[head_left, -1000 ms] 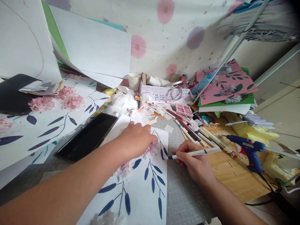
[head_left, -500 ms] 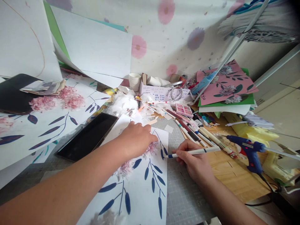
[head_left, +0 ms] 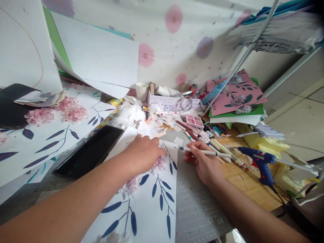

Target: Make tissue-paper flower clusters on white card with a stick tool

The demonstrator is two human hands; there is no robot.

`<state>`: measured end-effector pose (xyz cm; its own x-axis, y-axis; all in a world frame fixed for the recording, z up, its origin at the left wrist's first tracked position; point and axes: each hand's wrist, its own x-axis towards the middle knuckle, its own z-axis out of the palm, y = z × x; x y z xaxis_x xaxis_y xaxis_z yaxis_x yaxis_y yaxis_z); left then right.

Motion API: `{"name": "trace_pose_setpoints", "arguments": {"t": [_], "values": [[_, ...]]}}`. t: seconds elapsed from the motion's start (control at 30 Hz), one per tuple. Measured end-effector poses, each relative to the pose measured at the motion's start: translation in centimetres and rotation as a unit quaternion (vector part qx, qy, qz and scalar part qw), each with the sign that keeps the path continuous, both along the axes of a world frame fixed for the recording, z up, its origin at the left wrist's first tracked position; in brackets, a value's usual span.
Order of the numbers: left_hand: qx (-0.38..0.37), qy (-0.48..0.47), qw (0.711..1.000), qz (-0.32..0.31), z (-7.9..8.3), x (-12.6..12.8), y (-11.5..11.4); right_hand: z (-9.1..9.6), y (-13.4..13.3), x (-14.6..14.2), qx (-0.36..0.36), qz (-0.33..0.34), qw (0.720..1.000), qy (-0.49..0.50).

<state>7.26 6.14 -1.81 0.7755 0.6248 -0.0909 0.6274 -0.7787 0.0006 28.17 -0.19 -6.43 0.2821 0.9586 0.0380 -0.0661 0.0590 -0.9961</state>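
My left hand (head_left: 143, 152) lies over the upper part of a white sheet (head_left: 148, 221), fingers spread and partly hidden from this angle. Around and below it, the sheet carries pink crinkled paper flowers (head_left: 133, 185) and dark blue leaf sprays (head_left: 165, 192). To the right, my right hand (head_left: 206, 165) grips a white marker pen (head_left: 211, 153) with a blue band. The pen's tip points left, close to the sheet's right edge beside the upper leaf spray; contact with the paper cannot be made out.
A black phone-like slab (head_left: 91, 153) lies left of the sheet, near another flower picture (head_left: 58, 140). Pens (head_left: 194, 135), white fluff (head_left: 130, 113) and a pink palette (head_left: 194, 120) crowd the back. A blue glue gun (head_left: 260, 162) rests at right on the wooden table (head_left: 249, 184).
The pen has drawn back from the upper leaf and moved up, its tip now near the sheet's edge. That leaf spray looks unchanged. My left hand stays on the sheet; the view has shifted slightly.
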Motion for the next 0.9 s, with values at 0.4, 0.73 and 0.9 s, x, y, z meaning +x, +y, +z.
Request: {"name": "trace_pose_setpoints", "arguments": {"t": [0.4, 0.73, 0.9], "values": [[-0.018, 0.005, 1.000, 0.002, 0.3, 0.0, 0.1, -0.5, 5.0, -0.1, 0.009, 0.081, 0.995, -0.056], [-0.033, 0.000, 0.999, 0.011, -0.1, 0.0, 0.1, -0.4, 5.0, 0.0, 0.012, 0.085, 0.986, -0.143], [-0.036, 0.013, 0.999, 0.014, 0.1, 0.1, 0.1, -0.2, 4.9, 0.2, 0.002, 0.077, 0.987, -0.139]]}}
